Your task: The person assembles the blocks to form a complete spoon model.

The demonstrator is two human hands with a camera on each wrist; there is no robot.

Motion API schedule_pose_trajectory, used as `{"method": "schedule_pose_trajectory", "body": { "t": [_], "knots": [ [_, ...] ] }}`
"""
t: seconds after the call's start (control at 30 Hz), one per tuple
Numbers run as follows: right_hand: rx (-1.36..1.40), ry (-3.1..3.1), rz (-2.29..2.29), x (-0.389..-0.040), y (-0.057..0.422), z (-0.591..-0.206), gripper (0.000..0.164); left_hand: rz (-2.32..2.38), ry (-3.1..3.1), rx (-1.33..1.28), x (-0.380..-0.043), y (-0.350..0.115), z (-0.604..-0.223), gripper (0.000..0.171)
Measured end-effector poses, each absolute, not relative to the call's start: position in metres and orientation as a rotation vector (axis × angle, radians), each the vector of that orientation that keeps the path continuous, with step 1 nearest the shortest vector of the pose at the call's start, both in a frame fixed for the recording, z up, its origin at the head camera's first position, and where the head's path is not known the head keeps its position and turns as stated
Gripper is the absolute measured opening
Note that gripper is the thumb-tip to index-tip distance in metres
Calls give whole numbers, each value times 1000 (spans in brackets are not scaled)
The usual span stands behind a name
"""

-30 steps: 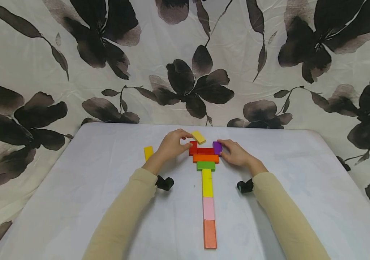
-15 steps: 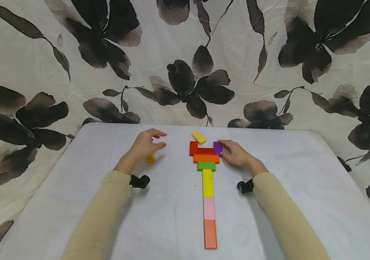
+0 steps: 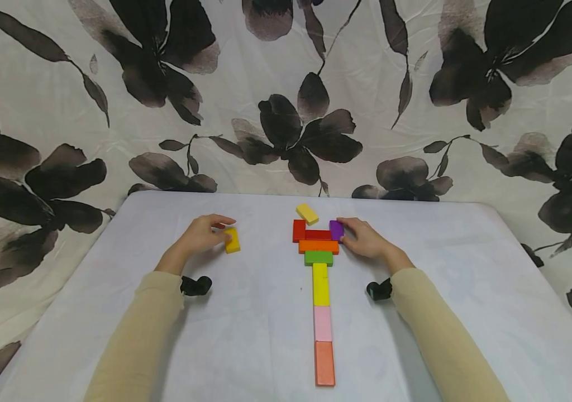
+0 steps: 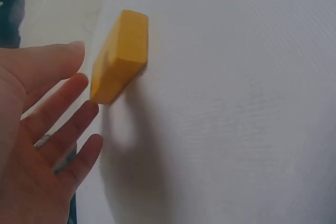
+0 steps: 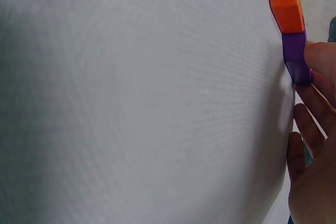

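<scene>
At the left, a yellow block (image 3: 232,240) stands on the white table. My left hand (image 3: 199,234) is beside it, fingers spread and loosely bent; in the left wrist view the fingertips lie close to the yellow block (image 4: 121,51) without gripping it. On the right, my right hand (image 3: 366,237) pinches a purple block (image 3: 336,230) between thumb and forefinger, at the right end of a red block (image 3: 318,234). The right wrist view shows the thumb against the purple block (image 5: 296,59). An upright red block (image 3: 299,230) stands at the row's other end.
Below the red row lie an orange block (image 3: 318,246), a green block (image 3: 318,258), a yellow strip (image 3: 320,284), a pink block (image 3: 323,323) and a salmon block (image 3: 324,363) in a column. A loose pale yellow block (image 3: 308,214) rests behind. A floral cloth (image 3: 246,67) hangs beyond the table.
My left hand has let go of the upright red block and moved left to the separate yellow block. The right hand has stayed at the purple block.
</scene>
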State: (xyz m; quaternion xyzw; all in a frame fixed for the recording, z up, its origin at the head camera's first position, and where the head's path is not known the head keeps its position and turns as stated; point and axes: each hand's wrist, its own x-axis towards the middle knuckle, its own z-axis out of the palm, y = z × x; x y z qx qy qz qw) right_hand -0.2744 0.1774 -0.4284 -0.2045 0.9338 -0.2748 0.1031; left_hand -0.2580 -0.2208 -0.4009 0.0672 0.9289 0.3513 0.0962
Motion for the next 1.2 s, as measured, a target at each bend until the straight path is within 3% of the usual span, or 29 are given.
{"method": "schedule_pose_trajectory", "body": {
  "t": [0.83, 1.2],
  "knots": [
    [-589, 2755, -809, -273, 178, -430, 56, 991, 2865, 131, -255, -222, -420, 36],
    [-598, 2756, -821, -273, 177, -429, 55, 983, 2760, 197, -253, -233, -418, 45]
  ]
}}
